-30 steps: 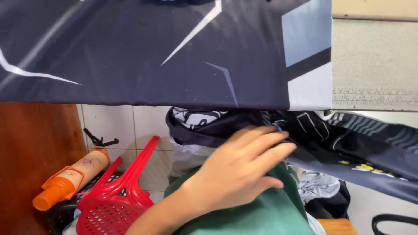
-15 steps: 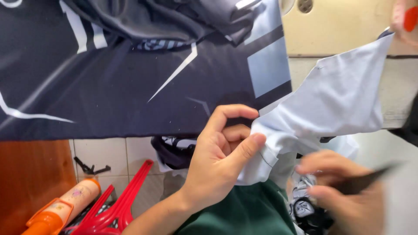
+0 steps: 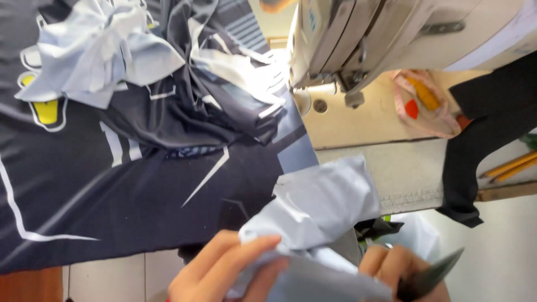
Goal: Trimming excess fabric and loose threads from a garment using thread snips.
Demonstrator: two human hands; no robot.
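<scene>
At the bottom centre of the frame, the left hand (image 3: 224,271) pinches a pale grey fabric piece (image 3: 319,207) between thumb and fingers. At lower right, the right hand (image 3: 400,271) is closed around dark scissors (image 3: 430,273). Dark printed garments (image 3: 140,168) cover the worktop (image 3: 358,128) beside the sewing machine (image 3: 358,39). Trimming seems underway; cutting calls for taut cloth.

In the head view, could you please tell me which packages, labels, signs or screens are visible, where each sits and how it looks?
Clear plastic bag: on the beige table right of the sewing machine, crumpled, with red and yellow items inside.
Small label: on the sewing machine's left end, pale with blue marks, too blurred to describe further.
Yellow printed emblem: on the dark fabric at far left, outlined in white.
No signs or screens show.
</scene>
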